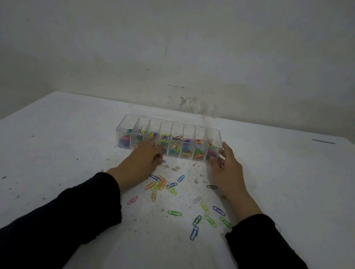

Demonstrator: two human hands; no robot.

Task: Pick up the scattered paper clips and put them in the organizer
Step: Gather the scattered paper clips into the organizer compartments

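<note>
— Sleeves [57, 220] first, both dark, closest to my eyes; what lies between them?

— Loose paper clips on the tabletop [34, 137]. Going from the left: a pink clip [132, 200], then a tangled cluster [160, 183] just behind my left wrist, then a blue clip [194, 232] nearest me, with green ones strung out toward my right sleeve.

— And your hands?

— My left hand [143, 161] is up against the front wall of the organizer [128, 120], fingers curled under; whether they pinch a clip I cannot tell, it's hidden. My right hand [227, 168] is at the organizer's right end, fingers [226, 147] spread and relaxed, holding nothing that I can see.

— So which way next?

— Backward, toward me. Every loose clip lies nearer than my fingertips. The cluster sits closest to my left hand, its clips pointing all ways; I'd judge the blue clip, lying almost lengthwise toward me, suits the right.
</note>
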